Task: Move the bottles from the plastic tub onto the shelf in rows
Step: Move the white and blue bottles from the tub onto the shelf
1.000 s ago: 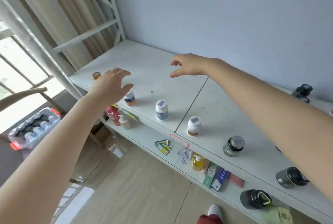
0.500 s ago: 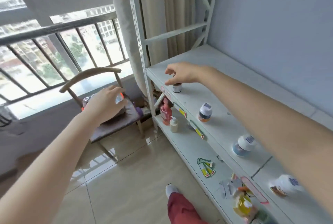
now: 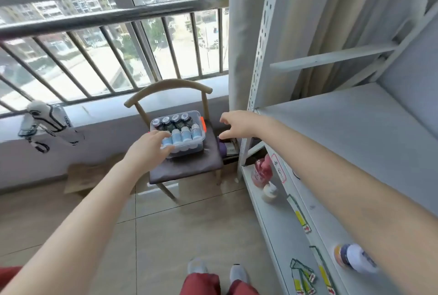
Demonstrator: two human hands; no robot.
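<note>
Since earlier, we turned from shelf (image 3: 343, 128) to tub (image 3: 179, 137); left hand (image 3: 148, 146) reaches bottles (image 3: 182, 133), fingers loosely spread, empty. Right hand (image 3: 237, 122) hovers open. Risk: hasty grab topples packed bottles, nudges tub off chair (image 3: 187, 164).

Shelf post (image 3: 259, 62) stands just right of the tub (image 3: 187, 146).

left hand (image 3: 151, 146) over plastic tub (image 3: 200, 139) of bottles (image 3: 176, 136), right hand (image 3: 239, 122) empty
</note>
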